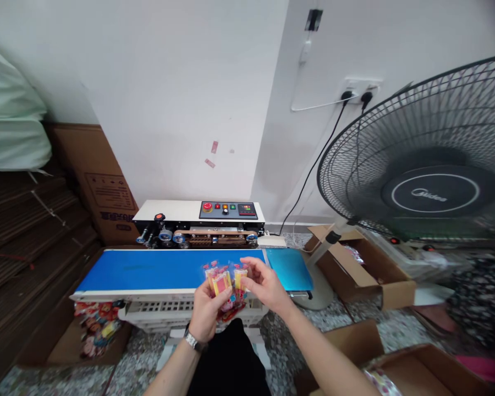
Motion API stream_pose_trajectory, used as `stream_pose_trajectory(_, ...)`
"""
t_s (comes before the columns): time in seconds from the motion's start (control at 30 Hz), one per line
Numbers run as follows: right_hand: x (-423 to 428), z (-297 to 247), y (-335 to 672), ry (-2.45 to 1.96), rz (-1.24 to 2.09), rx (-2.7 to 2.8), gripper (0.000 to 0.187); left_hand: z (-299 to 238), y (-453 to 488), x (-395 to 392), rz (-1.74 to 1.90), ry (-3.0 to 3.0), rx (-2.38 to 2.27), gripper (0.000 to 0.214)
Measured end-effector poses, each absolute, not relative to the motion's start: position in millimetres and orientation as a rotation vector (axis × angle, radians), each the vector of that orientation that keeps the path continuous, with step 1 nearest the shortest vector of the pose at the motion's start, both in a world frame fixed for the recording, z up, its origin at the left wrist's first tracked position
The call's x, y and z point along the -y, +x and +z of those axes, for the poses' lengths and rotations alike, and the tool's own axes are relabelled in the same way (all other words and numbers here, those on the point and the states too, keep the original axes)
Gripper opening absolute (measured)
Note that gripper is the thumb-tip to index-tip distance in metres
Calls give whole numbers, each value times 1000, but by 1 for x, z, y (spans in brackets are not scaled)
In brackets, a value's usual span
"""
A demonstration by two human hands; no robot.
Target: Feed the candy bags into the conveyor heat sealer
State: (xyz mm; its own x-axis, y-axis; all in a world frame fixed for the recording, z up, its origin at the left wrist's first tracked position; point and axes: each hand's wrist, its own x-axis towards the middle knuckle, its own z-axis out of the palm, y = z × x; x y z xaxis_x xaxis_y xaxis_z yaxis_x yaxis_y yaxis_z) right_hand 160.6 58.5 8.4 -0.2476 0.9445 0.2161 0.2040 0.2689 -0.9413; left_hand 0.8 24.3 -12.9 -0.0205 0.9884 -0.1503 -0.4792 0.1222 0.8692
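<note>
— What do the hands hold?
— The left hand (206, 312) is curled tight round a candy packet (225, 289); the right hand (264, 283) pinches its top corner, fingers closed; it hangs just above the blue conveyor belt (148, 269).

Bare forearms, no sleeves; metal wristwatch (192, 340) on left wrist; black trousers (229, 363).

I see speckled floor (140, 357) carrying the sealer (190, 212); open cardboard box (367, 269) right of sealer, fan base (318, 292) betw. them, candy box (94, 338) at sealer's near-left corner.
</note>
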Motion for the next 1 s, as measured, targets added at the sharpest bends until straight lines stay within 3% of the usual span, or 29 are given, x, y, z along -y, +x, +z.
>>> stream_pose_trajectory(0.13,-57,7,162,-1130,966,1700,20,-12,2,-25,1369,693,-924,31)
stream_pose_trajectory(0.3,-50,-3,152,-1057,1108,1498,34,-7,7,-26,1396,629,-907,37)
stream_pose_trajectory(0.5,-61,-31,155,-1111,1171,1318,26,-13,6,-29,1313,517,-934,40)
stream_pose_trajectory(0.77,-132,-63,222,-1748,663,1197,33,-33,-3,-29,1252,396,-949,38)
stream_pose_trajectory(1.0,-164,-68,210,-1878,605,1262,26,-35,0,-30,1225,395,-945,36)
